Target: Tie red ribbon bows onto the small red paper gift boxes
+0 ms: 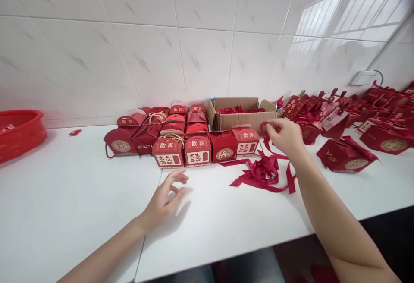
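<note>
The right hand [284, 135] pinched glossy red ribbon [267, 142]; the left hand [164, 197] hovered half-open, empty. Domed card boxes [198, 148] stood beyond.

Ribbons [268, 168] look satiny, boxes [198, 144] smooth card, wall tiles [203, 2] glossy.

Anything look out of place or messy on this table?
Two mild oddities. A small red item lies alone at the left, apart from the boxes. The ribbons near the right hand lie in a loose tangle, unlike the grouped boxes. No spill is visible.
</note>
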Demonstrator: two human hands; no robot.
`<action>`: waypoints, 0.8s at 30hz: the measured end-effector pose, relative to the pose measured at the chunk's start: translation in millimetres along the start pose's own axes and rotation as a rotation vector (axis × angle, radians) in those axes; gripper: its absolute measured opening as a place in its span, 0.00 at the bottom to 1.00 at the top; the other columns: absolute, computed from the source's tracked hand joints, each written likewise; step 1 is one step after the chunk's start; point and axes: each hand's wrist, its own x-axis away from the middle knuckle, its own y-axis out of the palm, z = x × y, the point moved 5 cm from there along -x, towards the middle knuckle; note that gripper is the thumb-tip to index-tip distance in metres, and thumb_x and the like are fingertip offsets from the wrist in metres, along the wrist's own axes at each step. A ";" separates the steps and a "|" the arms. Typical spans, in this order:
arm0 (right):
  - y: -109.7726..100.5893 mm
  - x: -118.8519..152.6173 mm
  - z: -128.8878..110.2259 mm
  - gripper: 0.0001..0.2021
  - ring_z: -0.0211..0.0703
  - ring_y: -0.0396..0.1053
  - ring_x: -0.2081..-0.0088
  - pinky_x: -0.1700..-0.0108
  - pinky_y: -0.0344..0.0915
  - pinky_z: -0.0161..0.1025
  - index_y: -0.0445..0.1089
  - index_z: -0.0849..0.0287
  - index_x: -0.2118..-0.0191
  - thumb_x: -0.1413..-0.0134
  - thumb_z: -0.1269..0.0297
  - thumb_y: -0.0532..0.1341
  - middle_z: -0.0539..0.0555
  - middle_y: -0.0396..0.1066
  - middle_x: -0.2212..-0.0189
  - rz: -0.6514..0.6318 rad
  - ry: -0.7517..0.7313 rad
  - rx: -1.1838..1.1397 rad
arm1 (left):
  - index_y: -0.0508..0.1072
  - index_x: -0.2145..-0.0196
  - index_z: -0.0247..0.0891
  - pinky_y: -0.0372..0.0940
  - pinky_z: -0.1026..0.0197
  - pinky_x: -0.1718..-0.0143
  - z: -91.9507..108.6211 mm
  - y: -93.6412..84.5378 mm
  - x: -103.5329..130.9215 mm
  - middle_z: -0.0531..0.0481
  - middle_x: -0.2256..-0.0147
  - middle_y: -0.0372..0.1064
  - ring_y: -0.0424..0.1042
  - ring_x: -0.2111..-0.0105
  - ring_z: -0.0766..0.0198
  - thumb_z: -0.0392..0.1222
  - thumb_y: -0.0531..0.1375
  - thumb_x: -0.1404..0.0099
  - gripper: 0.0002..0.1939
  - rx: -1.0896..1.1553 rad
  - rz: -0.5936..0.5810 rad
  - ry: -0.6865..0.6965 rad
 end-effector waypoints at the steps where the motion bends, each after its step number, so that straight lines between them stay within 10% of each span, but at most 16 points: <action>1: -12.2 -2.0 -19.2 0.15 0.45 0.71 0.63 0.59 0.65 0.41 0.75 0.59 0.58 0.43 0.63 0.52 0.56 0.75 0.62 0.025 -0.022 -0.052 | 0.59 0.45 0.43 0.66 0.51 0.52 14.8 -1.8 -5.1 0.43 0.51 0.66 0.67 0.50 0.54 0.45 0.53 0.33 0.19 -0.029 0.037 0.026; 6: -37.9 17.0 -124.4 0.09 0.36 0.65 0.75 0.71 0.62 0.35 0.73 0.58 0.60 0.46 0.65 0.59 0.48 0.68 0.78 -0.195 -0.266 -0.681 | 0.56 0.40 0.43 0.57 0.51 0.42 108.5 -2.0 -39.3 0.42 0.41 0.58 0.56 0.39 0.52 0.48 0.60 0.38 0.31 0.147 0.164 0.179; 8: -33.9 26.5 -144.4 0.07 0.34 0.64 0.77 0.74 0.62 0.33 0.70 0.57 0.61 0.46 0.66 0.60 0.47 0.66 0.79 -0.367 -0.266 -0.957 | 0.64 0.47 0.41 0.65 0.56 0.52 129.2 8.5 -51.1 0.44 0.52 0.70 0.69 0.50 0.55 0.49 0.63 0.41 0.26 0.316 0.055 0.157; 11: -20.7 35.2 -153.2 0.03 0.34 0.66 0.76 0.74 0.65 0.33 0.71 0.57 0.66 0.47 0.65 0.62 0.47 0.68 0.79 -0.711 -0.231 -1.340 | 0.70 0.70 0.35 0.63 0.65 0.77 130.3 27.4 -57.7 0.54 0.81 0.64 0.68 0.80 0.67 0.56 0.58 0.38 0.19 0.475 -0.186 0.061; 14: -15.9 34.3 -149.6 0.06 0.35 0.69 0.74 0.71 0.70 0.36 0.75 0.56 0.65 0.48 0.67 0.61 0.50 0.75 0.70 -0.845 -0.312 -1.462 | 0.64 0.79 0.35 0.59 0.65 0.80 114.2 32.0 -55.3 0.58 0.88 0.54 0.59 0.87 0.72 0.58 0.52 0.34 0.25 0.514 -0.238 0.009; 18: -25.9 18.4 -136.0 0.12 0.41 0.74 0.62 0.61 0.74 0.40 0.77 0.52 0.61 0.50 0.73 0.61 0.50 0.76 0.57 -0.429 -0.437 -1.325 | 0.68 0.75 0.35 0.63 0.63 0.73 107.8 32.8 -50.7 0.56 0.86 0.59 0.61 0.84 0.70 0.55 0.51 0.32 0.23 0.454 -0.252 0.025; 24: -44.7 1.6 -98.8 0.05 0.39 0.75 0.72 0.69 0.75 0.40 0.77 0.57 0.67 0.53 0.70 0.66 0.50 0.77 0.73 0.283 -0.123 -1.184 | 0.74 0.60 0.35 0.61 0.64 0.73 115.4 48.9 -45.9 0.54 0.83 0.64 0.64 0.81 0.68 0.54 0.48 0.30 0.22 0.271 -0.351 0.003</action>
